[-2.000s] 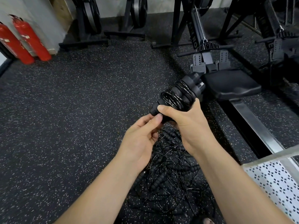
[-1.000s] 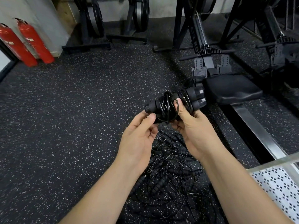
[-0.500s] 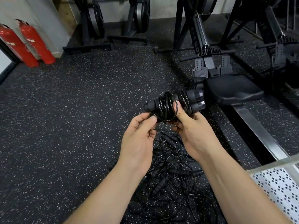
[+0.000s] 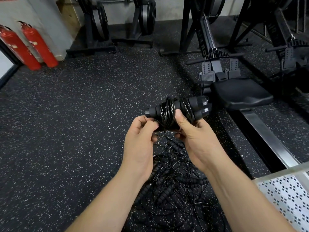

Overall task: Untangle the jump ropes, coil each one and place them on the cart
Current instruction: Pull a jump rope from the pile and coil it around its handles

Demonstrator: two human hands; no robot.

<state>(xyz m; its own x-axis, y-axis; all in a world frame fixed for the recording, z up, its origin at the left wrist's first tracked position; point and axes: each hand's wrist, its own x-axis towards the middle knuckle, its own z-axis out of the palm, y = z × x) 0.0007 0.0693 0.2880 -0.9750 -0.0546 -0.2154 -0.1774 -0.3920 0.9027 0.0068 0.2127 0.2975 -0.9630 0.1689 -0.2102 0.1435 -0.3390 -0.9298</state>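
right hand [image 4: 194,136] holds coiled jump rope [image 4: 168,109], tangled ropes [image 4: 175,190] near cart [image 4: 284,195]

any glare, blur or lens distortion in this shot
Head view: glints run along the glossy cord of the coiled rope, and the rower rail carries a bright streak. The extinguishers lean at the left edge, likely from wide-angle bending. The coiled rope and the floor pile look sharp, with no clear motion blur.
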